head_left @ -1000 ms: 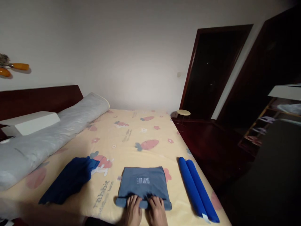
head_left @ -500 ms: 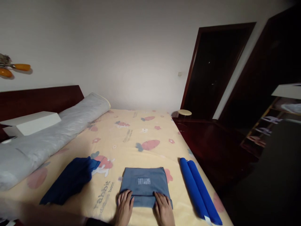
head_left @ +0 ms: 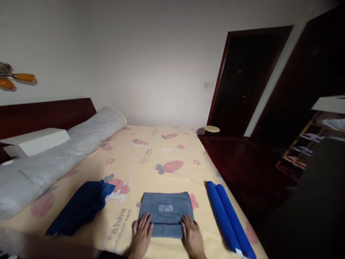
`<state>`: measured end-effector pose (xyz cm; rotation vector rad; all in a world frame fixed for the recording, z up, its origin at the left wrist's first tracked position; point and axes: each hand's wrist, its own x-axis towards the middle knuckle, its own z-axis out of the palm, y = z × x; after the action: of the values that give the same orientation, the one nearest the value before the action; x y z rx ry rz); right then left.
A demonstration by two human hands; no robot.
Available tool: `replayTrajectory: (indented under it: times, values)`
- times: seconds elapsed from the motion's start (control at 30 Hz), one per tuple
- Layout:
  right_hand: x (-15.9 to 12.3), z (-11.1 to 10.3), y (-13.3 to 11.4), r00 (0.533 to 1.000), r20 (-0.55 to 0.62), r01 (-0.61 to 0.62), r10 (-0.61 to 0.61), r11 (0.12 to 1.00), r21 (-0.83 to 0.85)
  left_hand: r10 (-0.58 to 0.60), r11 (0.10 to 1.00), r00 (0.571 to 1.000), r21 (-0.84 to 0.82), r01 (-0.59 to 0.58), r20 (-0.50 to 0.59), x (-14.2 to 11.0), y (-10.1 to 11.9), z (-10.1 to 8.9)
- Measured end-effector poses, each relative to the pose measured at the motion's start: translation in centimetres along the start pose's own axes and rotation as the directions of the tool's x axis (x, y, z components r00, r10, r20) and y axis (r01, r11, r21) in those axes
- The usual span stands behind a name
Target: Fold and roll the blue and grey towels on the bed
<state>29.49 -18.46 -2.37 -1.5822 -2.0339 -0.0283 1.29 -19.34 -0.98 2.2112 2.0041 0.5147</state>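
A folded grey-blue cloth [head_left: 165, 201] with "HAPPY LIFE" printed on it lies flat on the bed, a seam or fold edge running across its lower part. My left hand [head_left: 142, 233] rests on its lower left corner, palm down and fingers stretched out. On the lower right corner lies my right hand [head_left: 192, 233], also flat with its fingers extended. Neither hand grips anything. What kind of cloth item it is, I cannot tell.
A dark blue cloth [head_left: 81, 207] lies to the left on the patterned bed sheet [head_left: 151, 154]. Two blue rolls [head_left: 229, 219] lie along the right bed edge. A long grey roll [head_left: 88, 140] and a white box [head_left: 40, 141] are by the headboard. A stool [head_left: 211, 128] stands beyond.
My right hand has slid slightly right and up on the folded cloth. My left hand has shifted a little, fingers now flatter and further up. The other things stay put.
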Motion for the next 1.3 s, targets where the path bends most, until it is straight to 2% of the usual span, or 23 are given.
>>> replayTrajectory:
  times: [0.1,0.2,0.33,0.43,0.5,0.57,0.7,0.77,0.83,0.9,0.97,1.03,1.13,1.3]
  values:
    - [-0.2,-0.1,1.3,0.998,-0.002,-0.066,0.066,0.997,-0.034,-0.075,0.996,0.996,0.051,0.078,-0.058,-0.2,-0.7,0.2]
    - [0.2,0.0,-0.7,1.000,0.015,-0.024,0.024,1.000,-0.001,-0.044,0.999,0.996,0.023,0.046,-0.071,-0.1,1.3,1.2]
    - [1.0,0.6,-5.4,0.973,0.142,0.157,-0.181,0.973,0.167,0.121,0.987,0.987,-0.116,-0.109,0.104,0.5,5.0,2.4]
    - [1.7,0.9,-6.7,0.979,0.143,0.120,-0.147,0.976,0.183,0.115,0.985,0.977,-0.146,-0.089,0.180,1.2,6.0,2.1]
    - [2.0,0.7,-5.7,0.988,0.133,0.058,-0.076,0.989,0.134,0.057,0.992,0.980,-0.119,-0.035,0.190,1.7,5.2,1.3]
    - [2.1,0.5,-3.5,0.992,0.128,-0.025,0.015,0.997,0.078,-0.002,0.997,0.986,-0.075,0.015,0.168,1.9,3.6,0.4]
    - [1.7,0.3,0.8,0.986,0.118,-0.119,0.120,0.993,-0.010,-0.027,0.999,0.997,0.021,0.025,0.078,1.8,0.9,-0.3]
    - [1.5,0.3,1.2,0.989,0.087,-0.113,0.116,0.993,-0.033,-0.064,0.995,0.998,0.072,0.064,0.007,1.8,0.9,0.3]
    - [1.5,0.4,0.0,0.996,0.061,-0.061,0.062,0.998,-0.018,-0.091,0.992,0.994,0.085,0.096,-0.061,1.9,2.0,1.5]
    - [1.7,0.6,-2.1,0.994,0.091,0.055,-0.059,0.997,0.047,-0.017,0.999,0.997,0.044,0.021,-0.074,2.1,3.6,2.8]
    - [2.0,0.9,-4.3,0.968,0.167,0.167,-0.189,0.977,0.136,0.142,0.990,0.989,-0.020,-0.143,-0.040,2.4,5.0,3.9]
    - [2.4,1.2,-5.7,0.946,0.231,0.187,-0.227,0.965,0.182,0.254,0.966,0.967,-0.050,-0.254,-0.001,2.6,5.6,4.4]
    - [3.2,1.2,-5.2,0.961,0.255,0.071,-0.103,0.989,0.133,0.241,0.971,0.970,-0.001,-0.241,0.028,2.9,4.7,3.7]
    - [3.6,0.5,-0.1,0.957,0.254,-0.146,0.143,0.989,-0.008,0.050,0.994,0.996,0.090,-0.056,0.069,3.5,1.0,0.6]
